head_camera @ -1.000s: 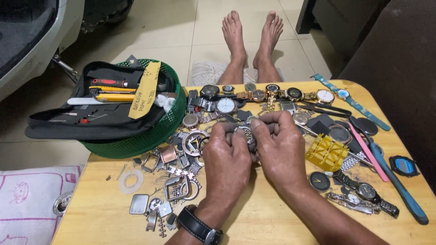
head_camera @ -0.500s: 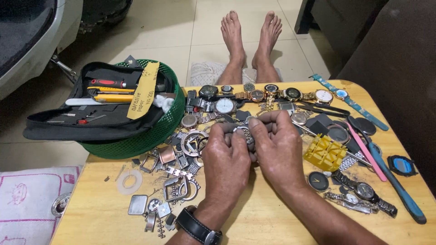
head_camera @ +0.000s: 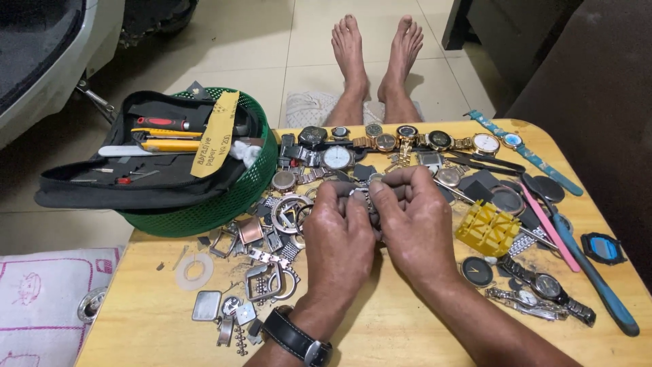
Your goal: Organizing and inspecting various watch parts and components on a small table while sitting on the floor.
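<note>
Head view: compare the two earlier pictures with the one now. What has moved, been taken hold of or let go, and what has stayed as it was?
Hardly anything changed. The left hand and right hand stay pressed together over a small metal watch piece above the wooden table, with only slight finger shifts. Nothing was picked up or let go. The green basket, yellow holder and row of watches lie as before.

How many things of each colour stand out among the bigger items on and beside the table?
Green: 1, the plastic basket
Yellow: 1, the slotted watch holder block
Pink: 1, the slim tool
Blue: 2, the long-handled tool and the square watch case
Total: 5
</note>
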